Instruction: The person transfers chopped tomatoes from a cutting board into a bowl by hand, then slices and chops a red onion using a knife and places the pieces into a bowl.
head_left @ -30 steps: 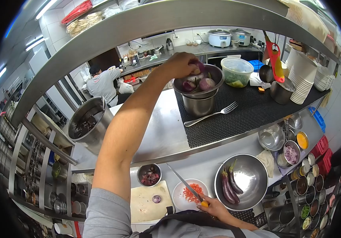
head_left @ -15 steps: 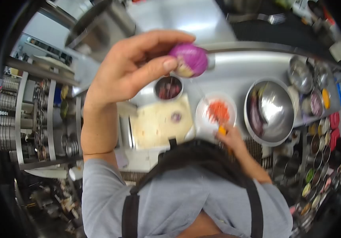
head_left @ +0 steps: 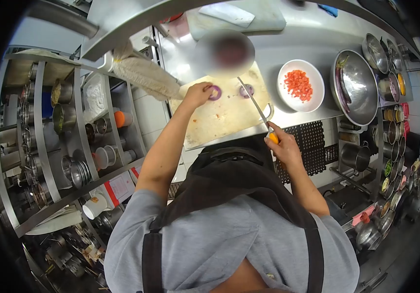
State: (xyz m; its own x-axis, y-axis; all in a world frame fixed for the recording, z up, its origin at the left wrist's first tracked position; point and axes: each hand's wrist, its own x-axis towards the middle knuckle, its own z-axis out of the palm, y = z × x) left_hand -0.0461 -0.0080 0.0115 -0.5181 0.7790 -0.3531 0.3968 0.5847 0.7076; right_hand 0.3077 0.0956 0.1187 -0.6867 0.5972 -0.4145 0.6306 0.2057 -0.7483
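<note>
The left hand [head_left: 201, 94] is partly closed, and its fingertips hold the onion [head_left: 214, 93] at its left side. This onion lies on the board [head_left: 205, 128], in the left part of it. The right hand [head_left: 286, 146] is closed around the yellow handle of the knife [head_left: 259, 110]. The blade points up and to the left, over the board. From above, it crosses the second onion [head_left: 245, 91], which is also on the board; I cannot tell if the blade touches it.

Above the board there is a round dark thing [head_left: 225, 52], too blurred to name. To the right of the board stands the white bowl [head_left: 319, 88], with small red pieces [head_left: 298, 85] inside. Just beside it, on the right, is the metal bowl [head_left: 361, 85], and long eggplants [head_left: 342, 87] lie against its left wall. A cloth [head_left: 144, 75] hangs near the left side of the board.
</note>
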